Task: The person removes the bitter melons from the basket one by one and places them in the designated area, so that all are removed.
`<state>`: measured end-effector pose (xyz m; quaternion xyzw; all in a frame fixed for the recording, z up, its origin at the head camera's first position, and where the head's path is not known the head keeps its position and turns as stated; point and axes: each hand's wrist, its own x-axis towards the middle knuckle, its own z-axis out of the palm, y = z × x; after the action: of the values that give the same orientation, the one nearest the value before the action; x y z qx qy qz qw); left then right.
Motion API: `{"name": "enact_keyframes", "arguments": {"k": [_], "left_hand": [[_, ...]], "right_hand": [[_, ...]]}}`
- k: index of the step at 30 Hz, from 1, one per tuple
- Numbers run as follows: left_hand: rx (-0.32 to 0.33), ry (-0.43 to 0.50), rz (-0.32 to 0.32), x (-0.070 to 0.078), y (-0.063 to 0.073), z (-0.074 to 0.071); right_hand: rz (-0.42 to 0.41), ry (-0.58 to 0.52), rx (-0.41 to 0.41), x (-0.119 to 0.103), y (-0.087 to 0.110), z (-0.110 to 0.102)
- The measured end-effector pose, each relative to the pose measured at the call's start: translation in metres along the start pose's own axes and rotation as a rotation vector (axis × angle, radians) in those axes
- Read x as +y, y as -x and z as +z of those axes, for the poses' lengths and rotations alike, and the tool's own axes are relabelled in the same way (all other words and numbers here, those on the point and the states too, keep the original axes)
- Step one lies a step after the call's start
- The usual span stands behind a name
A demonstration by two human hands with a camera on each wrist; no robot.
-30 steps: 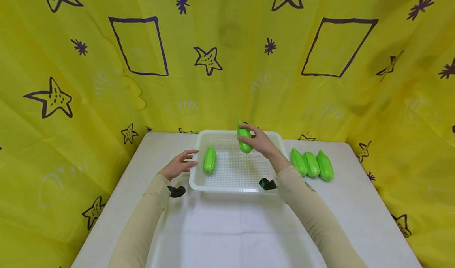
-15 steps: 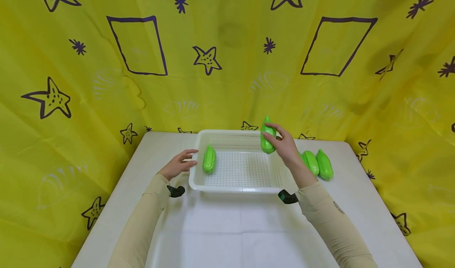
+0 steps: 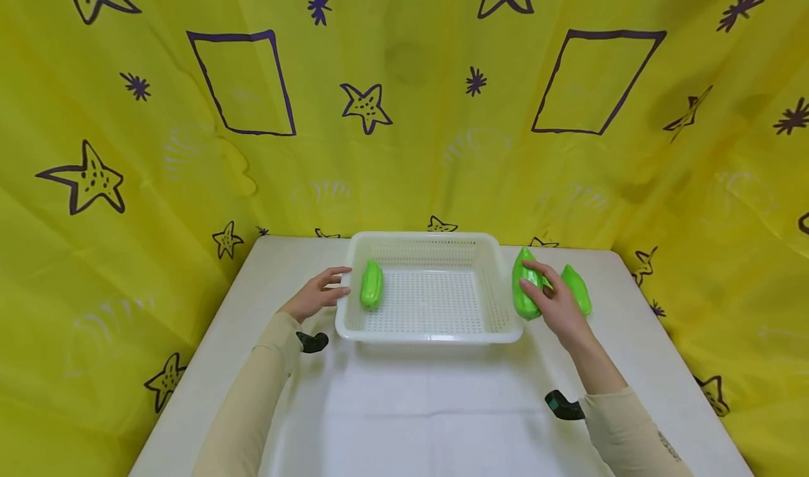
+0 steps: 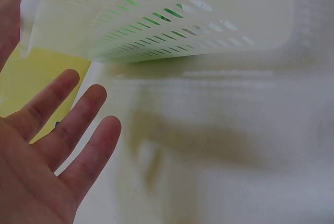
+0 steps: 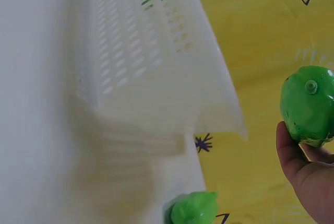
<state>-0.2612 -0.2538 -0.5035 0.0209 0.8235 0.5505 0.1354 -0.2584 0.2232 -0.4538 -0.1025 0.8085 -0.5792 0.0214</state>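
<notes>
My right hand grips a green ridged fruit with a pointed tip, like a papaya, just right of the white basket. In the right wrist view the rounded stem end of the held papaya faces the camera, with the thumb under it. My left hand touches the basket's left rim with its fingers spread. Three of its fingers show straight and apart below the perforated wall in the left wrist view. Another papaya lies inside the white perforated basket, near its left wall.
Beyond my right hand another green papaya lies on the white-covered table, with one more mostly hidden by the hand. A yellow curtain with star drawings encloses the back and sides. Dark devices sit at both wrists.
My right hand has carried the papaya from above the basket rightward past its right rim and lower, towards the others on the table. My left hand has stayed at the left rim.
</notes>
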Motion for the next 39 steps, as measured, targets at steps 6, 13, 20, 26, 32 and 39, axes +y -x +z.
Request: {"name": "enact_keyframes", "arguments": {"k": [6,13,20,26,32,39], "left_hand": [[-0.005,-0.007,-0.002,0.001,0.000,-0.001],[-0.009,-0.011,0.015,0.000,-0.001,-0.002],[-0.001,-0.004,-0.004,0.002,0.000,0.000],[-0.011,-0.004,0.005,0.002,0.001,0.000],[-0.009,-0.008,0.008,0.002,0.000,0.000],[-0.010,-0.003,0.006,-0.001,0.000,-0.002]], "right_hand": [[0.034,0.031,0.017,0.026,0.024,-0.015],[0.069,0.176,0.024,0.056,0.037,-0.029],[0.127,0.233,-0.022,0.085,0.045,-0.036],[0.102,0.262,-0.046,0.097,0.047,-0.035],[0.029,0.284,-0.037,0.107,0.045,-0.035],[-0.053,0.403,0.013,0.113,0.042,-0.033]]}}
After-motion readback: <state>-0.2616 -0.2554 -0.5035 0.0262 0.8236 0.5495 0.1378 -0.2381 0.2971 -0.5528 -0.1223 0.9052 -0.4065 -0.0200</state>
